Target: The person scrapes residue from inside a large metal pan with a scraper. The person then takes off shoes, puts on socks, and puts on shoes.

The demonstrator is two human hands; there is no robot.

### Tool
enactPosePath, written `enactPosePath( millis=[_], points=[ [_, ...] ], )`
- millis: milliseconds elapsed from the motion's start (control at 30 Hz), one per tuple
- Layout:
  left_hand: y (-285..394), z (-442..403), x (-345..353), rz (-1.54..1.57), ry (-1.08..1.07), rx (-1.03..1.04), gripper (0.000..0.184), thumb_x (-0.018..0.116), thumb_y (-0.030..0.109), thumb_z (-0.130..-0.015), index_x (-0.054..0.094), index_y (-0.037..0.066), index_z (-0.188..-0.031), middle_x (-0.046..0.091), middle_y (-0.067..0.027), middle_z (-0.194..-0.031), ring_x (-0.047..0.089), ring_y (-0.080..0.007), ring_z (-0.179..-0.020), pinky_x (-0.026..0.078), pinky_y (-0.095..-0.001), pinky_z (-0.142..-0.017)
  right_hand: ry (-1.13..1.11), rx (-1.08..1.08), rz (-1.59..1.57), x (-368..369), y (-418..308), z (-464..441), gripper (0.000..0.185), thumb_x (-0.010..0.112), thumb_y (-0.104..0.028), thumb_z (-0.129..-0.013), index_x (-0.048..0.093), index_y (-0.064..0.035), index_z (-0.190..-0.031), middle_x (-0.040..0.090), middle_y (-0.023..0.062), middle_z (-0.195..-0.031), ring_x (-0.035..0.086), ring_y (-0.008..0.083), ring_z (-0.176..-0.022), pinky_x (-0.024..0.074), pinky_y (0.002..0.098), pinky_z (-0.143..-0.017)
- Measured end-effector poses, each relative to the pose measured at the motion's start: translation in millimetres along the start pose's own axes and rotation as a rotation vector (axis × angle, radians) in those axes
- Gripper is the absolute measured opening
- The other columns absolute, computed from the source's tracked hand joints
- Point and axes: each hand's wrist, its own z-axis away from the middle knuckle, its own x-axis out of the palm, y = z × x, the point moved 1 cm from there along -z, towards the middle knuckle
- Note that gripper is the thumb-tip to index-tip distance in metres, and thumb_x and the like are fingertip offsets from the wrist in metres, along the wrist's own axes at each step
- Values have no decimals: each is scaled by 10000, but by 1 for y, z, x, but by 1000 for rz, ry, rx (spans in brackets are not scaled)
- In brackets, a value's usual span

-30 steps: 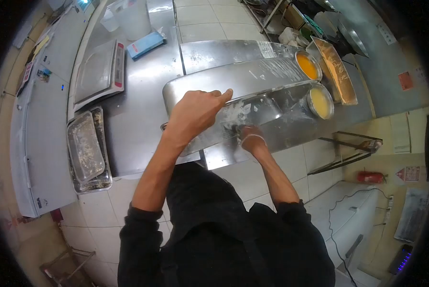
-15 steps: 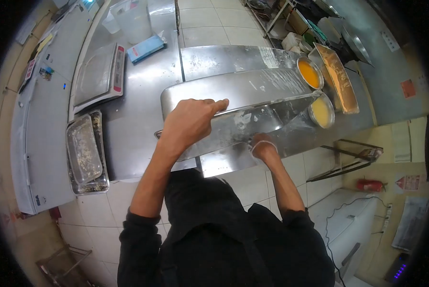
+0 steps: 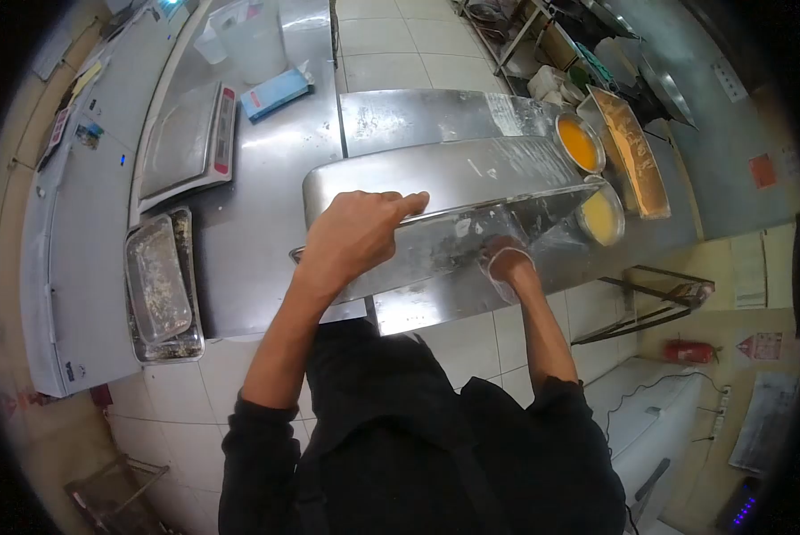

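Note:
A deep metal pan (image 3: 435,169) is tipped on its side on the steel worktop, its open side facing me. My left hand (image 3: 355,234) is closed over the pan's upper rim near its left end, the index finger lying along the edge. My right hand (image 3: 509,260), in a clear loose plastic glove, reaches low toward the pan's open side. Its fingers are blurred and partly hidden, so whether they hold anything does not show. Whitish smears mark the pan's outer wall and the steel below it.
Beyond the pan's right end are a bowl of orange liquid (image 3: 578,143), a bowl of pale yellow liquid (image 3: 601,217) and a long tray with orange-brown contents (image 3: 634,156). Leftward lie a scale (image 3: 186,147), a blue box (image 3: 275,93), a clear jug (image 3: 246,40) and shallow trays (image 3: 161,281).
My right hand has moved to the right and slightly up along the pan's open side. My left hand keeps its hold on the rim.

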Motion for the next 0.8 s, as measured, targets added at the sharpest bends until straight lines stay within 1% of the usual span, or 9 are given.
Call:
enactPosePath(
  millis=[67, 100, 167, 267, 467, 567, 667, 733, 800],
  points=[
    [0, -1, 0, -8, 3, 36, 473, 528, -26, -758, 623, 121, -1197, 696, -129, -888, 676, -323, -768, 524, -424, -661, -73, 26, 1, 29, 21, -8, 316, 622, -290, -856, 701, -24, -1008, 675, 227, -1086, 637, 373, -1057, 518, 429, -911],
    [-1, -3, -1, -3, -1, 37, 473, 528, -26, -758, 623, 121, -1197, 696, -129, -888, 676, -323, -768, 524, -424, -661, 60, -4, -8, 75, 41, -32, 308, 621, -283, -857, 704, -31, -1013, 675, 221, -1093, 636, 380, -1054, 519, 436, -905],
    [0, -5, 0, -34, -55, 51, 478, 528, -30, -754, 617, 120, -1200, 692, -133, -883, 675, -322, -767, 527, -426, -664, 185, -22, -21, 89, 38, -34, 300, 620, -276, -858, 706, -37, -1018, 675, 215, -1100, 634, 387, -1050, 520, 444, -900],
    [1, -6, 3, -46, -7, 60, 482, 528, -29, -754, 612, 121, -1204, 689, -133, -873, 673, -322, -762, 526, -431, -660, 122, 190, -143, 22, -2, -31, 311, 593, -301, -879, 709, -60, -1038, 678, 190, -1115, 630, 392, -1055, 511, 456, -911],
    [-3, -3, 9, 27, 100, 28, 408, 533, -24, -759, 633, 106, -1132, 687, -137, -859, 674, -326, -754, 526, -438, -655, 82, 53, -59, 31, 34, -43, 367, 581, -331, -900, 693, -24, -1067, 659, 228, -1137, 613, 399, -1091, 483, 459, -964],
    [-3, -6, 7, 40, 33, 7, 374, 533, -24, -762, 638, 98, -1100, 688, -142, -849, 678, -332, -749, 529, -440, -651, 8, -99, 72, 26, 24, -12, 280, 611, -194, -835, 706, -20, -1032, 668, 230, -1130, 634, 389, -1088, 516, 464, -925],
    [-2, -9, 0, 21, -10, 3, 439, 539, -27, -764, 632, 117, -1168, 702, -134, -916, 683, -326, -776, 536, -429, -688, 2, 23, 38, 40, 19, -16, 304, 588, -225, -858, 698, -18, -1051, 664, 222, -1147, 623, 395, -1102, 505, 470, -939],
    [0, -9, 5, 11, -90, -6, 517, 542, -27, -765, 630, 152, -1242, 712, -123, -985, 684, -316, -810, 539, -422, -733, 261, 59, -62, 110, 53, -70, 323, 548, -261, -885, 710, -33, -1046, 651, 230, -1173, 618, 402, -1106, 491, 473, -959],
    [-2, -10, 5, -27, 32, 82, 343, 550, -12, -775, 620, 54, -1104, 691, -141, -844, 683, -331, -739, 540, -423, -638, 228, 100, -110, 46, 23, -59, 324, 540, -261, -886, 717, -36, -1039, 650, 226, -1179, 619, 406, -1102, 490, 472, -962]
  ],
)
